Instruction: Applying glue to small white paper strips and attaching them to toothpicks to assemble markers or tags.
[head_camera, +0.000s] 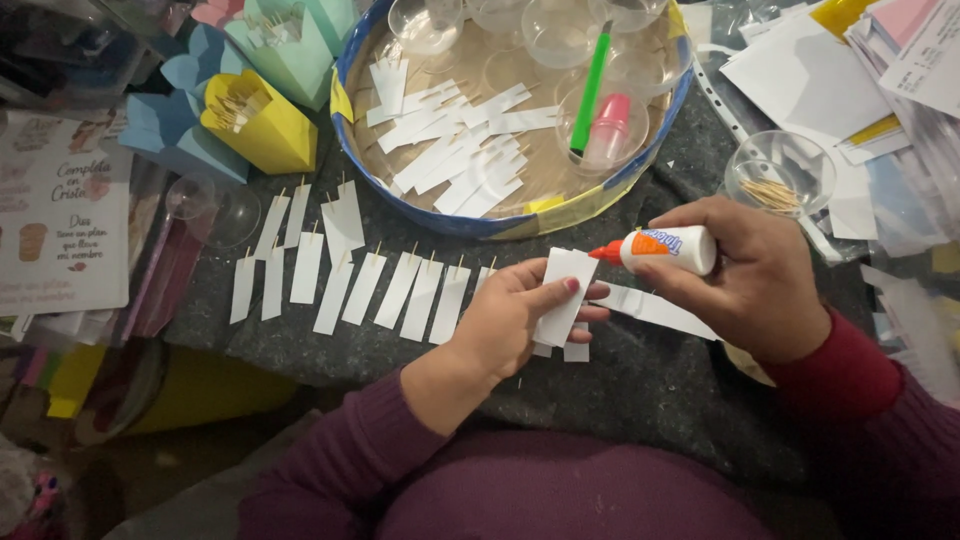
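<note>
Grey cloth; L hand w/ paper strip; R hand w/ glue bottle

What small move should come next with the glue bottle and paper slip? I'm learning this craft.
Probably tip the white glue bottle so its orange nozzle touches the white paper slip. The right hand aims it close, while the left hand holds the slip flat.

Dim, cool light from above — soft shadows; edges bowed, corners slightly blurred.
</note>
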